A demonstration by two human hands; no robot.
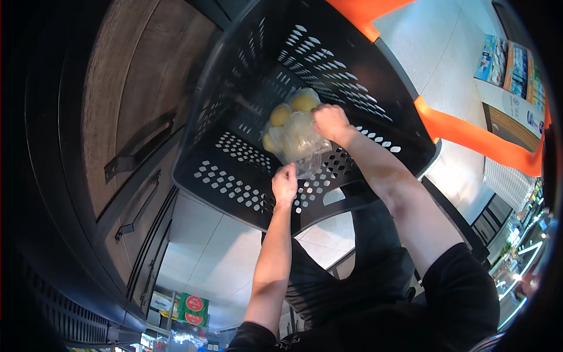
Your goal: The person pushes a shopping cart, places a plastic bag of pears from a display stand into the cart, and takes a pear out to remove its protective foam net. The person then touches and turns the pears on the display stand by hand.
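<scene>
Inside a black perforated shopping basket [234, 176] is a clear plastic bag [302, 138] with several round yellow fruits [280, 115] in it; their exact kind is hard to tell. My left hand [285, 184] pinches the near edge of the bag, low in the picture. With closed fingers, my right hand [332, 123] grips the bag's right side, beside the upper fruit. Both arms reach down over the basket's near rim, and the bag is drawn out between the two hands.
The basket's orange handle [481, 141] sticks out at the right. Wooden drawers [132, 88] with dark pulls stand close on the left. Boxed goods [507, 64] are at the upper right, and green packages [193, 309] at the lower left. Light floor tiles [202, 246] show below.
</scene>
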